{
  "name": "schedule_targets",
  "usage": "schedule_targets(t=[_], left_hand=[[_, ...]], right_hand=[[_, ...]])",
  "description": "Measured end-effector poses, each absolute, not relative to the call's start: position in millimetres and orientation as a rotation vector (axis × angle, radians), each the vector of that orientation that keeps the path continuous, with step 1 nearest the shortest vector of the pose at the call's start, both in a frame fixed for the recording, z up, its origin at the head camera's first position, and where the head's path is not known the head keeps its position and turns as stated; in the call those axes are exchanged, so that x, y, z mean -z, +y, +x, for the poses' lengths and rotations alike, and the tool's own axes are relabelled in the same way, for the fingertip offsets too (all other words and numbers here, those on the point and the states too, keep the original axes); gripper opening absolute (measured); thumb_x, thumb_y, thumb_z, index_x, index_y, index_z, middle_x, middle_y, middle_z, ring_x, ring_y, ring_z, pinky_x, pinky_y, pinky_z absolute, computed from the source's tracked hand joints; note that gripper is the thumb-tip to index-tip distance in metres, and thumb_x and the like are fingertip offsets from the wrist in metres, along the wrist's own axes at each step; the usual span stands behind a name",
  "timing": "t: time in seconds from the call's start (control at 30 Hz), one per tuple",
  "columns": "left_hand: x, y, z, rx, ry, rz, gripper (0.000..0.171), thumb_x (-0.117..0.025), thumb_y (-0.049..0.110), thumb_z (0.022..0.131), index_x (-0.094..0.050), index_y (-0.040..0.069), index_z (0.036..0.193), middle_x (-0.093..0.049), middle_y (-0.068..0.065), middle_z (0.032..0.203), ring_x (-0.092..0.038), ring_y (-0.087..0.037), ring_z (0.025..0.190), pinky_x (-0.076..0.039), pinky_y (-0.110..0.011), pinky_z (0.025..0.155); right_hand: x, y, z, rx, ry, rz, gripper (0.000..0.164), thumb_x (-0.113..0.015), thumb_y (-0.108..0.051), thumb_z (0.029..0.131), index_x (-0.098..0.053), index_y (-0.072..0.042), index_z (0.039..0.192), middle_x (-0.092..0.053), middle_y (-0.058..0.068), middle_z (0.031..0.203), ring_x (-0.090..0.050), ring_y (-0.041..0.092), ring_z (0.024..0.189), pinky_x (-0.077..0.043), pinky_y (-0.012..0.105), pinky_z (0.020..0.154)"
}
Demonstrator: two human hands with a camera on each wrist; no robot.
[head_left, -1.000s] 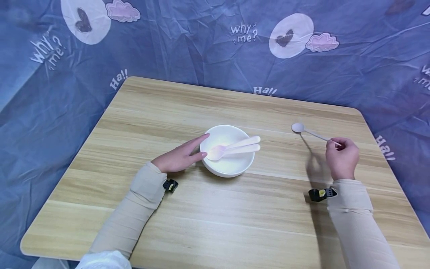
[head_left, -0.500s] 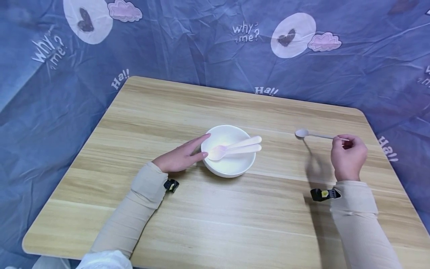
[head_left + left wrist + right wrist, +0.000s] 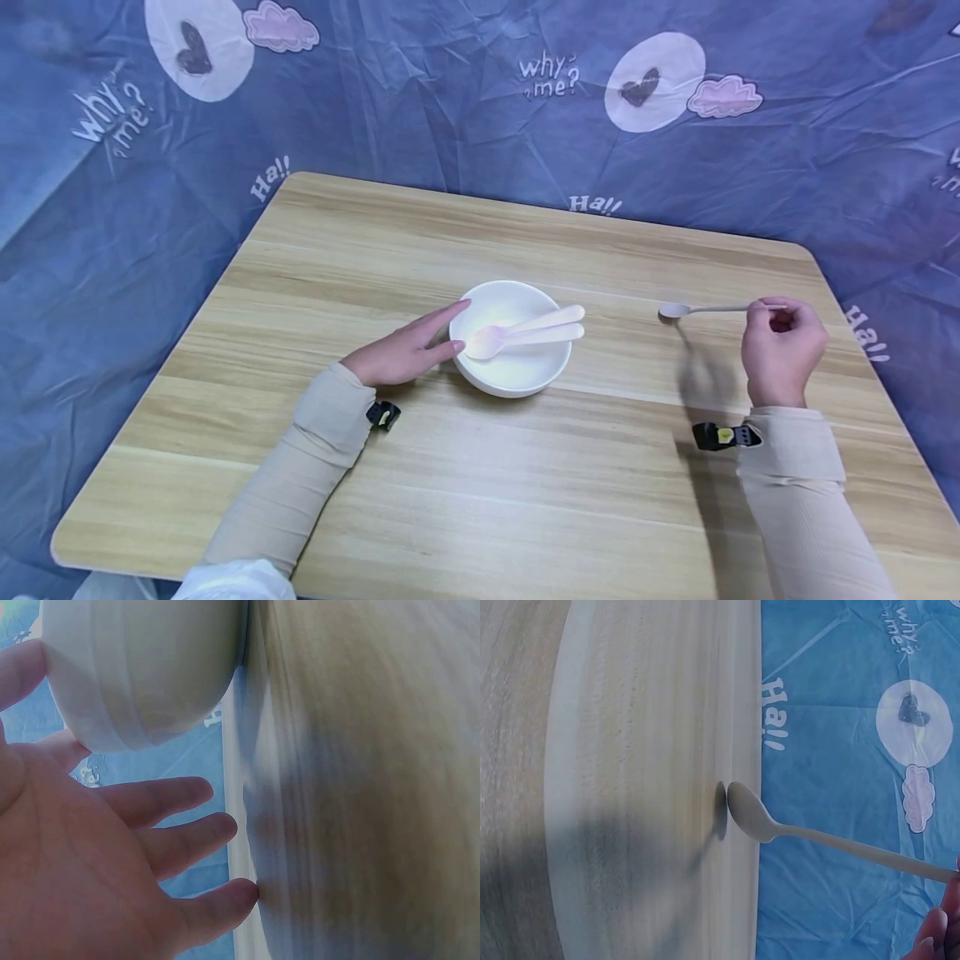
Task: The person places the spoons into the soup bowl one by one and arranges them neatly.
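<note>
A white bowl (image 3: pixel 502 379) stands near the middle of the wooden table, with two pale pink spoons (image 3: pixel 543 333) lying in it, their handles over the right rim. My left hand (image 3: pixel 397 354) rests against the bowl's left side, thumb and a finger touching its rim. In the left wrist view the other fingers (image 3: pixel 172 802) spread straight below the bowl wall (image 3: pixel 150 675). To the right, my right hand (image 3: pixel 783 350) pinches a pale spoon (image 3: pixel 675 311) by its handle end. The spoon's bowl hangs low over the table; in the right wrist view its shadow lies close beside it.
The wooden table (image 3: pixel 480 508) has rounded corners. A blue cloth (image 3: pixel 450 100) with printed words, white ovals and pink clouds hangs behind and at the sides. Black camera straps sit at both wrists.
My right hand has moved slightly right with the spoon, and the spoon's head has come down nearer the tabletop. The left hand and the bowl have stayed in place.
</note>
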State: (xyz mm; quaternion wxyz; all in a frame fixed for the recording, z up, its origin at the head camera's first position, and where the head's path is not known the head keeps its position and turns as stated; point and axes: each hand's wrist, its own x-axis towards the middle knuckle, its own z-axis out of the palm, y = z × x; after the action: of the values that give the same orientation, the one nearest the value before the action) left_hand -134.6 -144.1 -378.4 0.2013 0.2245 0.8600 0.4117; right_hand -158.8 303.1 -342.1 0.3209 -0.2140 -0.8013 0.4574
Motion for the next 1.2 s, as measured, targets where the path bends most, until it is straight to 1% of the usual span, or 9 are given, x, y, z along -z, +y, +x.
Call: schedule_targets(t=[0.2, 0.33, 0.53, 0.67, 0.8, 1.2], left_hand=[[378.2, -143.9, -134.2, -1.155, 2.405, 0.628, 0.063, -0.039, 0.055, 0.096, -0.007, 0.042, 0.149, -0.008, 0.012, 0.157, -0.008, -0.010, 0.144, -0.015, -0.040, 0.117], [377.3, -143.8, -134.0, -1.155, 2.403, 0.624, 0.063, -0.038, 0.055, 0.096, -0.006, 0.042, 0.149, -0.007, 0.012, 0.157, -0.008, -0.010, 0.144, -0.015, -0.040, 0.117], [377.1, -144.0, -133.7, -1.160, 2.398, 0.609, 0.063, -0.038, 0.056, 0.096, -0.007, 0.043, 0.149, -0.007, 0.013, 0.157, -0.007, -0.009, 0.144, -0.014, -0.040, 0.117], [376.8, -143.6, -133.3, -1.157, 2.401, 0.612, 0.063, -0.038, 0.055, 0.096, -0.007, 0.042, 0.149, -0.007, 0.013, 0.157, -0.007, -0.009, 0.144, -0.014, -0.040, 0.117], [377.1, -143.5, -133.6, -1.153, 2.407, 0.627, 0.063, -0.038, 0.055, 0.096, -0.007, 0.041, 0.150, -0.007, 0.011, 0.157, -0.008, -0.011, 0.144, -0.014, -0.041, 0.117], [378.1, -144.0, -133.6, -1.138, 2.410, 0.618, 0.064, -0.037, 0.058, 0.095, -0.006, 0.043, 0.149, -0.007, 0.013, 0.157, -0.007, -0.010, 0.144, -0.015, -0.040, 0.116]], right_hand=[[337.5, 299.7, -156.7, -1.224, -2.063, -0.513, 0.022, -0.056, -0.008, 0.086, -0.060, -0.026, 0.074, -0.052, -0.015, 0.069, -0.046, -0.001, 0.062, -0.038, 0.013, 0.060], [329.8, 293.3, -154.9, -1.248, -2.012, -0.434, 0.022, -0.057, -0.007, 0.086, -0.062, -0.024, 0.075, -0.053, -0.015, 0.068, -0.047, -0.001, 0.061, -0.038, 0.014, 0.060], [317.9, 283.7, -153.5, -1.281, -1.968, -0.328, 0.016, -0.058, -0.006, 0.086, -0.066, -0.018, 0.078, -0.054, -0.012, 0.069, -0.047, 0.000, 0.060, -0.037, 0.014, 0.058], [313.1, 278.6, -150.9, -1.272, -1.961, -0.253, 0.012, -0.059, -0.006, 0.086, -0.068, -0.011, 0.082, -0.055, -0.011, 0.073, -0.047, 0.001, 0.061, -0.037, 0.015, 0.058], [307.4, 271.9, -146.8, -1.259, -1.959, -0.184, 0.011, -0.058, -0.005, 0.087, -0.069, -0.005, 0.086, -0.054, -0.011, 0.073, -0.047, 0.002, 0.060, -0.038, 0.017, 0.059], [292.2, 253.6, -136.3, -1.357, -1.915, -0.081, 0.010, -0.058, 0.001, 0.085, -0.068, 0.002, 0.088, -0.057, -0.007, 0.073, -0.048, 0.003, 0.059, -0.036, 0.017, 0.057]])
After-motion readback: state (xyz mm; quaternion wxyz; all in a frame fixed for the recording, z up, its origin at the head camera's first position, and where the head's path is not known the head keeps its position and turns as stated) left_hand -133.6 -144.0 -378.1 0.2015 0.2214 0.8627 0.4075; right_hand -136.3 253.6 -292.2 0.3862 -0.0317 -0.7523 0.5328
